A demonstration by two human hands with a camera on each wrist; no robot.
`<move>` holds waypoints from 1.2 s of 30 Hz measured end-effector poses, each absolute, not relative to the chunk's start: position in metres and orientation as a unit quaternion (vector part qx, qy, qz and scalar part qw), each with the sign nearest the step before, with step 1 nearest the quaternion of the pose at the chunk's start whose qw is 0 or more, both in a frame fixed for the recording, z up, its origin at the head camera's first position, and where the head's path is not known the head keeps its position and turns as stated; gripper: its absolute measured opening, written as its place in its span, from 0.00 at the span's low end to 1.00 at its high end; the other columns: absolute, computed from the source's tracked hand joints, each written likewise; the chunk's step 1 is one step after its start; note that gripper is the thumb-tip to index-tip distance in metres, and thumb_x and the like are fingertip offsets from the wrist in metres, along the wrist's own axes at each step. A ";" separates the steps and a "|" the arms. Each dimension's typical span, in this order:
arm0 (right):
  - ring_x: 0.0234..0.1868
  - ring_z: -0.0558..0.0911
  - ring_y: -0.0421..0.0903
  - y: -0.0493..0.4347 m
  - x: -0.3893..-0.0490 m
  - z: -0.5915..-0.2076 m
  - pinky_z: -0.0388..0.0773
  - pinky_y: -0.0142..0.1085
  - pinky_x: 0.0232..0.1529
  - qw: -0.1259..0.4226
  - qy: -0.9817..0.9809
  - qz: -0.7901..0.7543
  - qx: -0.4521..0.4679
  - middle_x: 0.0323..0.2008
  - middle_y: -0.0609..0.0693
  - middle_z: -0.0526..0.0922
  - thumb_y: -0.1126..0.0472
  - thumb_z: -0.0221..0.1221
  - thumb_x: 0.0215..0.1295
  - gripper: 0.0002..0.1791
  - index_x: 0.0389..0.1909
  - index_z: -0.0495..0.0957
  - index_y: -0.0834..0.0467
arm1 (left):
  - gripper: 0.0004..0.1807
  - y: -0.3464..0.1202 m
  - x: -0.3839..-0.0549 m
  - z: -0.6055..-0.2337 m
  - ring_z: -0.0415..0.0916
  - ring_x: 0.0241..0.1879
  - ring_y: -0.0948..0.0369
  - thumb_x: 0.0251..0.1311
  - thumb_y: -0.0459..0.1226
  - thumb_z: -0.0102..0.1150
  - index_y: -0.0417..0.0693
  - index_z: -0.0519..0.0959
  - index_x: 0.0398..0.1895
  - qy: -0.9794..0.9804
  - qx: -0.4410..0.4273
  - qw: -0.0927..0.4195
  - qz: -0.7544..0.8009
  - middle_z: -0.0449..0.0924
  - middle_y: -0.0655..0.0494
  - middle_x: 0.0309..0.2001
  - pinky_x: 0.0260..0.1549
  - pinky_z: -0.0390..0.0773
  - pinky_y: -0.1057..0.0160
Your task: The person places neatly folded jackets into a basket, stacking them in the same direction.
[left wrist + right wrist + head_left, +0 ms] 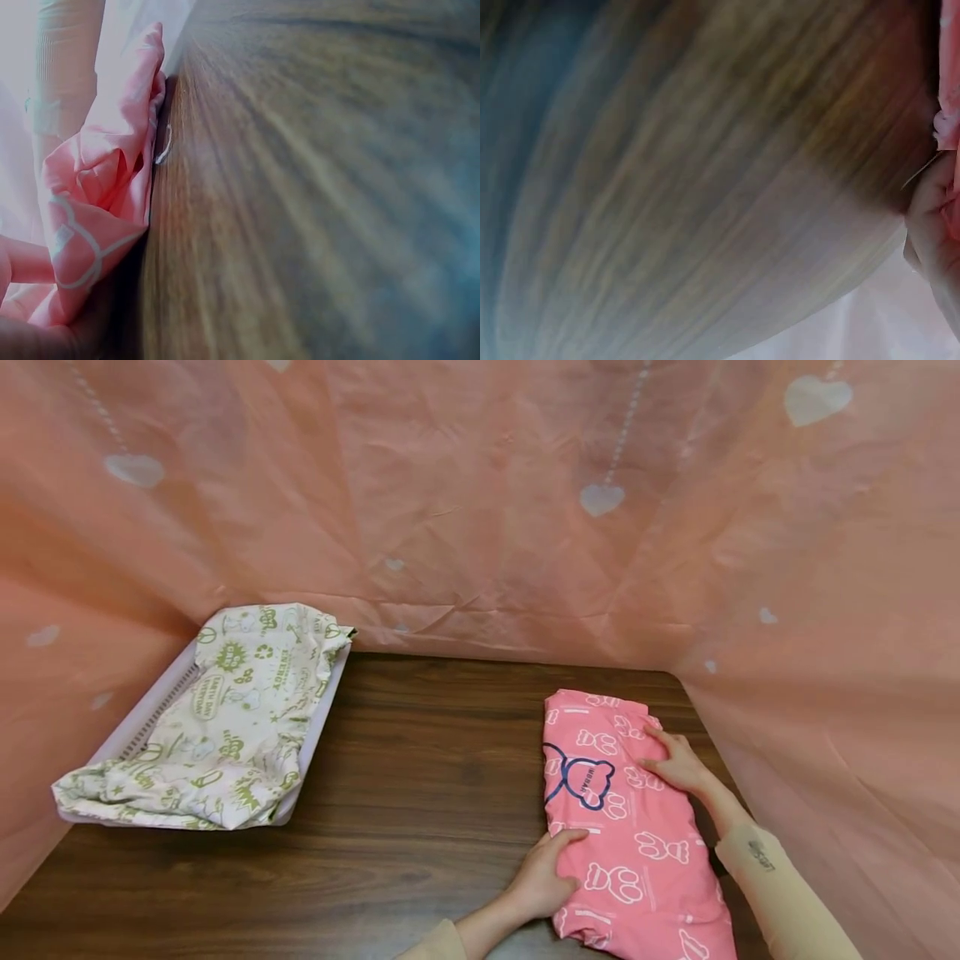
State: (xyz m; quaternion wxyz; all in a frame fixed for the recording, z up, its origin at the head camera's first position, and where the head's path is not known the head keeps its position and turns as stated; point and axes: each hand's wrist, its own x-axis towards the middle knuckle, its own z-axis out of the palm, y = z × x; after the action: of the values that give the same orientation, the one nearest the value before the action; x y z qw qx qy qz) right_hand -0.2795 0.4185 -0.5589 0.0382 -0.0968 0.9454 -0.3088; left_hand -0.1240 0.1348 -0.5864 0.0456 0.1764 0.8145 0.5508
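A folded pink cloth [637, 835] with white bear prints and a dark blue bear outline lies lengthwise on the right of the table. My left hand [542, 878] grips its left edge, the index finger and thumb showing over the top. Farther up on the opposite side, my right hand [678, 762] holds the right edge. Loose folds of the pink cloth [97, 195] bunch beside the fingers in the left wrist view. The right wrist view has the right hand [934, 225] at its far right, against the cloth's side.
A pale lilac basket [318, 718] stands at the left of the brown wooden table [427, 760]. A white cloth [247, 702] with green prints lies in it and drapes over its near and far rims. Peach curtains [480, 510] with white hearts enclose the back and both sides.
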 end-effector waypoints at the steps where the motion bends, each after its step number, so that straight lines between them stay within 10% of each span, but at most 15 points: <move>1: 0.61 0.57 0.74 0.420 -0.280 -0.559 0.57 0.67 0.59 0.041 0.945 -0.311 -0.093 0.59 0.81 0.59 0.55 0.60 0.63 0.40 0.69 0.56 0.72 | 0.36 0.135 -0.124 -0.587 0.71 0.53 0.59 0.38 0.22 0.63 0.50 0.78 0.58 0.812 0.177 0.046 0.554 0.74 0.48 0.59 0.50 0.72 0.65; 14: 0.64 0.53 0.76 0.420 -0.276 -0.559 0.52 0.69 0.62 0.095 0.913 -0.393 -0.059 0.66 0.80 0.48 0.58 0.59 0.64 0.43 0.73 0.49 0.68 | 0.40 0.133 -0.128 -0.590 0.70 0.53 0.61 0.36 0.16 0.57 0.48 0.77 0.60 0.763 0.177 0.102 0.613 0.76 0.49 0.59 0.48 0.70 0.66; 36: 0.63 0.55 0.74 0.416 -0.277 -0.566 0.51 0.68 0.61 0.030 0.906 -0.411 -0.093 0.63 0.78 0.56 0.58 0.60 0.63 0.35 0.68 0.61 0.65 | 0.43 0.127 -0.132 -0.592 0.69 0.55 0.62 0.37 0.15 0.52 0.48 0.75 0.63 0.759 0.177 0.113 0.617 0.74 0.49 0.62 0.48 0.70 0.68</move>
State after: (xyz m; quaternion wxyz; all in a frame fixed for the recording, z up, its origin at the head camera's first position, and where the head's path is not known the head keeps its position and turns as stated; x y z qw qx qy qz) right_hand -0.2774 0.4161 -0.5656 0.0295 -0.0934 0.9063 -0.4110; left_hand -0.1319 0.1267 -0.5924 0.1125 0.1770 0.7585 0.6170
